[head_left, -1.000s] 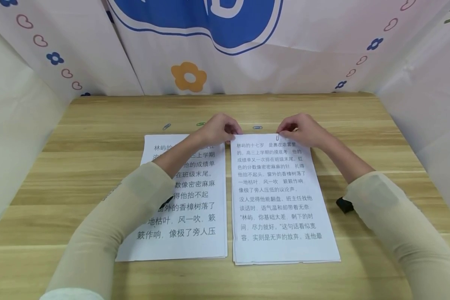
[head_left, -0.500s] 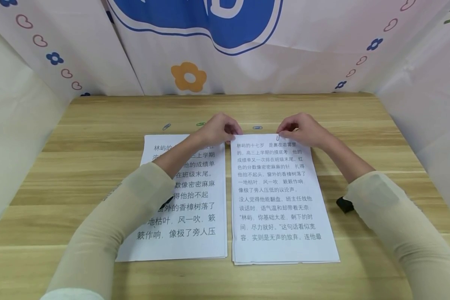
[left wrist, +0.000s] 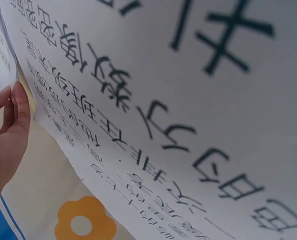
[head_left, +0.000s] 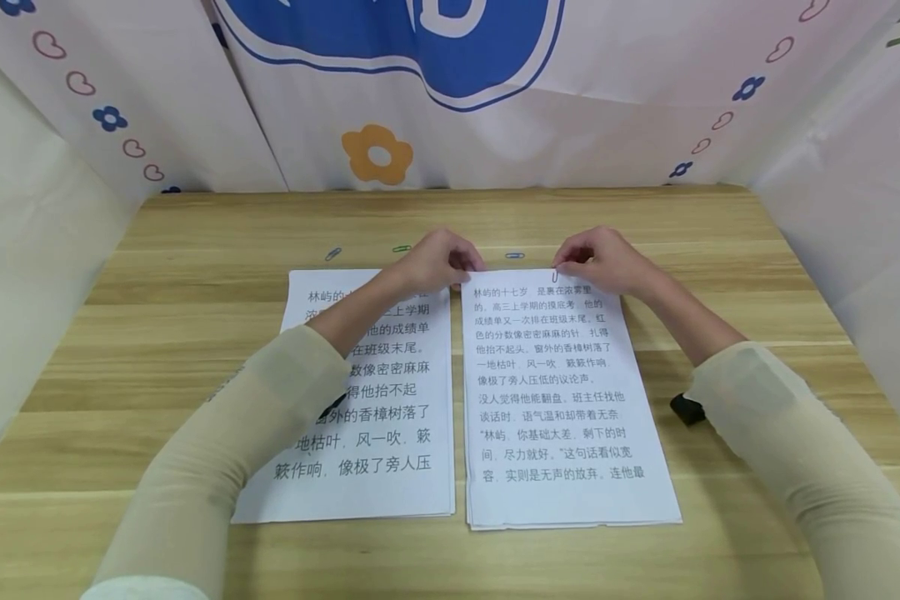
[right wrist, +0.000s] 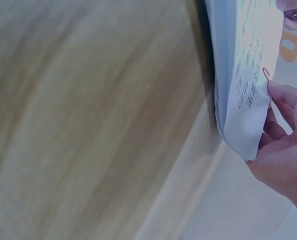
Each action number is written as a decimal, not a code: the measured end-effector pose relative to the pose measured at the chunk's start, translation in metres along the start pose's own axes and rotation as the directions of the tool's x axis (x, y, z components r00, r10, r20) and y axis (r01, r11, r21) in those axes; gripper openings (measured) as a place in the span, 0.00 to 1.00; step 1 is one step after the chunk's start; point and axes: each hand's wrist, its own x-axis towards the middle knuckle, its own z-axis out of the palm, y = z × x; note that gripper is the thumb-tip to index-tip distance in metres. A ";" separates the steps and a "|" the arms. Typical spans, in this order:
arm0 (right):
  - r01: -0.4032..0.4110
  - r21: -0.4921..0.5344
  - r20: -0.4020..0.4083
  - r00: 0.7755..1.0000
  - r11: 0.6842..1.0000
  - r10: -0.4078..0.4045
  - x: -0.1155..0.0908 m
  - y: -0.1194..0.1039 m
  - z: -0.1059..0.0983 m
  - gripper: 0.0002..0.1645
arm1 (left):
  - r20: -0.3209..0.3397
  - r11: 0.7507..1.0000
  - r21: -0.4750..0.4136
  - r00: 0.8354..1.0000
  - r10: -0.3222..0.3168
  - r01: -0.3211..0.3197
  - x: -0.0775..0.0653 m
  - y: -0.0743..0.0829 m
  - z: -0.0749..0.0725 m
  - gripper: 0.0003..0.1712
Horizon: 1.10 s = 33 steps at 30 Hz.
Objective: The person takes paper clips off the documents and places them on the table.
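Two stacks of printed paper lie side by side in the head view. At the upper left corner of the right stack (head_left: pixel 555 408), my left hand (head_left: pixel 437 260) pinches the sheets between thumb and finger. My right hand (head_left: pixel 609 262) pinches a small paper clip (head_left: pixel 556 275) at the same stack's top edge, right of its middle. The right wrist view shows this clip (right wrist: pixel 266 74) as red, its loop over the top sheet and its other end hidden by the thumb. My left forearm crosses over the left stack (head_left: pixel 375 492), covering part of its text.
Beyond the stacks lie a blue paper clip (head_left: pixel 333 253), a green one (head_left: pixel 402 248) and another blue one (head_left: pixel 515 256). A black object (head_left: pixel 687 409) shows beside the right sleeve. A printed cloth backdrop (head_left: pixel 495 150) stands behind the wooden table (head_left: pixel 157 333).
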 end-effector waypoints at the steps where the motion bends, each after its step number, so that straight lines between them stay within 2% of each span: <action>1: 0.000 0.001 -0.001 1.000 1.000 0.000 0.000 0.000 0.000 0.07 | 0.001 1.000 -0.002 1.000 -0.002 0.002 0.000 0.000 0.000 0.12; 21: -0.075 0.016 -0.007 0.997 0.997 0.075 -0.001 -0.003 0.002 0.07 | 0.006 1.000 -0.006 1.000 -0.011 0.011 0.001 -0.001 0.002 0.11; 33: -0.077 0.036 -0.027 0.997 0.996 0.078 -0.002 -0.003 0.002 0.07 | 0.010 1.000 -0.009 1.000 -0.013 0.013 0.001 0.000 0.002 0.11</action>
